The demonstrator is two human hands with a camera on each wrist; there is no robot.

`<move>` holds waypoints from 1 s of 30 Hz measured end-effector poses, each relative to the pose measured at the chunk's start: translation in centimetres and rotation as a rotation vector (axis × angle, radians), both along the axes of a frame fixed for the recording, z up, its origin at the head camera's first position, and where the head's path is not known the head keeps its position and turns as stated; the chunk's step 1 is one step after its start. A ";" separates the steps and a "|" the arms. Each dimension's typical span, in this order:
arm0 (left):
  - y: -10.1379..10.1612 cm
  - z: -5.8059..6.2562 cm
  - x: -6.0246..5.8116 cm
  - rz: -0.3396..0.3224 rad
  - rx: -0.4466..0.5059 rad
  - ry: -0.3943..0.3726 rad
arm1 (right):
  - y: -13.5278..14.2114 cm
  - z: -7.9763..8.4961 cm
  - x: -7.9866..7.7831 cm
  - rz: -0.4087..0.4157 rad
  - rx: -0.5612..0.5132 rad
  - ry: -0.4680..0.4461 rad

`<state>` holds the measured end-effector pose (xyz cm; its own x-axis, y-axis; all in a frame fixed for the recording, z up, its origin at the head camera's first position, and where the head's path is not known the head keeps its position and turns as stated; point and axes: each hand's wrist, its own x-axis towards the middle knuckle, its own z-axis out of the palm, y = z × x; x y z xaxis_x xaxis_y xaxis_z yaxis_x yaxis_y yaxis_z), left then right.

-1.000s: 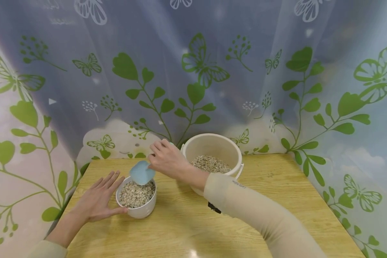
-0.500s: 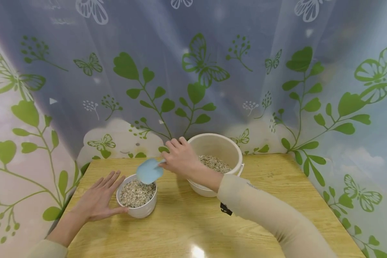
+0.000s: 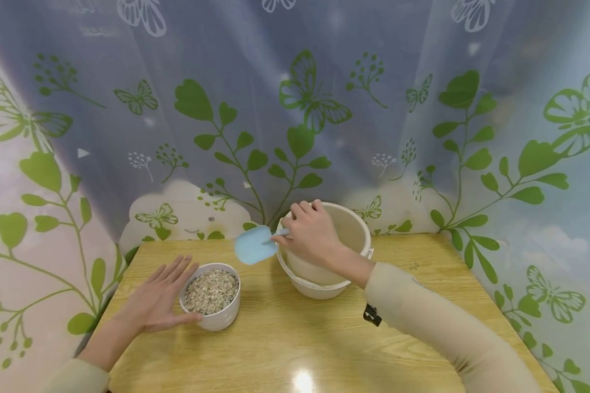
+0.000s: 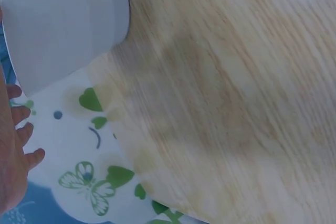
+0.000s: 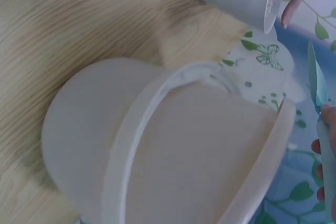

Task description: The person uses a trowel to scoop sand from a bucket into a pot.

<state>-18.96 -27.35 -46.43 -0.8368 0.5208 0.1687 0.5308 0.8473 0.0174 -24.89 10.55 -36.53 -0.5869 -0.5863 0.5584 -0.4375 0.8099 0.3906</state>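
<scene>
A light-blue scoop is held by its handle in my right hand, which is over the cream bucket. The scoop's blade sticks out left of the bucket's rim, level with no heap showing on it. My left hand rests with fingers stretched out along the left side of a white bowl, its thumb at the front rim. Grain flakes fill the bowl almost to the rim. In the right wrist view the scoop stands edge-on, fingers wrapped about its handle. My right hand and forearm hide the bucket's flakes.
Both containers stand on a wooden table, the bowl left and nearer, the bucket farther back. A curtain printed with leaves and butterflies hangs close behind and at both sides. The bucket has a white carrying handle folded down.
My right hand has carried the scoop rightward from above the bowl to the bucket's left rim. The left hand has stayed beside the bowl.
</scene>
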 end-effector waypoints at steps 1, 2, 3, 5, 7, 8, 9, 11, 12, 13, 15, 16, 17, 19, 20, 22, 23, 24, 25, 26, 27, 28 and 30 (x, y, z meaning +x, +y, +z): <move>0.2 0.1 0.0 -0.001 -0.004 0.009 | 0.5 0.1 0.0 -0.005 -0.007 -0.006; 0.4 0.3 0.0 -0.002 -0.008 0.019 | 0.9 0.3 0.0 -0.012 -0.012 -0.012; 0.6 0.4 -0.1 -0.001 -0.010 0.028 | 1.4 0.4 0.1 -0.020 -0.017 -0.012; 1.2 0.7 -0.1 0.005 -0.020 0.039 | 2.4 0.6 0.0 -0.039 -0.027 -0.002; 1.7 1.0 -0.1 0.010 -0.025 0.036 | 3.4 0.8 -0.1 -0.053 -0.038 0.004; 2.0 1.1 -0.1 0.011 -0.027 0.030 | 3.8 0.8 -0.1 -0.062 -0.040 0.008; 2.3 1.2 -0.2 0.013 -0.028 0.024 | 4.3 0.8 -0.2 -0.068 -0.044 0.008; 2.9 1.5 -0.3 0.009 -0.032 0.016 | 5.2 0.8 -0.3 -0.071 -0.053 0.009; 3.2 1.6 -0.4 0.007 -0.032 0.015 | 5.6 0.8 -0.3 -0.070 -0.058 0.009; 3.5 1.6 -0.5 0.004 -0.032 0.014 | 6.0 0.8 -0.3 -0.067 -0.065 0.006; 4.1 1.8 -0.7 -0.005 -0.038 0.021 | 6.8 0.7 -0.3 -0.065 -0.076 0.005; 4.4 1.9 -0.8 -0.011 -0.040 0.024 | 7.2 0.6 -0.2 -0.067 -0.081 -0.001; 4.8 2.0 -1.0 -0.020 -0.041 0.032 | 7.5 0.6 -0.2 -0.072 -0.087 -0.011; 5.5 2.2 -1.2 -0.036 -0.043 0.042 | 8.2 0.6 -0.2 -0.086 -0.093 -0.041; 5.9 2.4 -1.3 -0.044 -0.046 0.046 | 8.5 0.7 -0.2 -0.093 -0.096 -0.058; 6.6 2.6 -1.6 -0.063 -0.047 0.051 | 9.1 0.8 -0.2 -0.107 -0.104 -0.096; 7.0 2.8 -1.7 -0.069 -0.051 0.052 | 9.3 0.9 -0.2 -0.112 -0.105 -0.111; 7.4 3.0 -1.8 -0.074 -0.055 0.048 | 9.5 0.9 -0.2 -0.115 -0.103 -0.121; 7.8 3.2 -1.9 -0.077 -0.064 0.044 | 9.8 0.9 -0.2 -0.117 -0.100 -0.126; 8.2 3.4 -2.1 -0.084 -0.070 0.045 | 10.0 1.0 -0.2 -0.118 -0.093 -0.124; 8.6 3.6 -2.2 -0.088 -0.078 0.043 | 10.2 1.0 -0.2 -0.119 -0.083 -0.116; 9.0 3.8 -2.3 -0.092 -0.080 0.038 | 10.5 1.0 -0.3 -0.116 -0.072 -0.103; 9.8 4.2 -2.5 -0.096 -0.082 0.025 | 10.9 1.0 -0.3 -0.101 -0.056 -0.073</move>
<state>-21.42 -17.52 -42.23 -0.7785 0.6114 0.1423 0.6091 0.7905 -0.0640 -25.24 21.48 -35.54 -0.6816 -0.4912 0.5423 -0.3777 0.8710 0.3142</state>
